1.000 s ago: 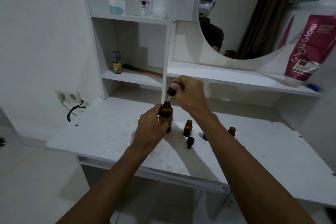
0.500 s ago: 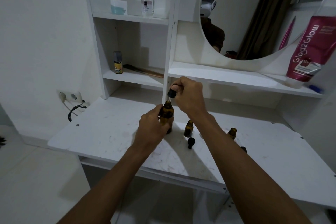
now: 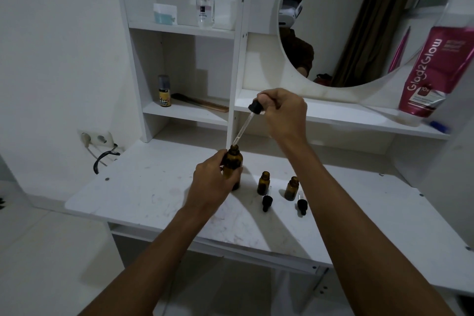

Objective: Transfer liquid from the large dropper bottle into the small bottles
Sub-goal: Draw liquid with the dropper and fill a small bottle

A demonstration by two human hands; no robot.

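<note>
At the near edge of the white desk [image 3: 154, 202], our two bare forearms reach in from below. Just beyond them lie two black dropper caps [image 3: 266, 203], one in front of each of the two small bottles [image 3: 263, 182], which stand open and upright at centre, right of the large one and clear of our hands.

Our left hand [image 3: 213, 185] wraps its fingers around the large dropper bottle [image 3: 233, 165], holding the amber glass upright on the desk surface. Above and slightly farther back, our right hand [image 3: 282, 113] pinches the black bulb of the dropper [image 3: 255, 107] between thumb and fingertips; its glass pipette slants down and left, its tip right at the bottle's open mouth. Whether the tube holds liquid we cannot tell.

We judge the step in hand to be carrying a drawn dose across to the nearest small bottle. It should go best if we keep an even pinch on the bulb, hold the tip low and pointed downward, travel slowly to the right, and centre it over the narrow neck before squeezing. The small bottles look light and easy to tip, so steadying one first would help.

Farther back stand the shelves, a perfume bottle [image 3: 205, 5], a round mirror [image 3: 359, 20] and a pink tube [image 3: 433, 72].
</note>
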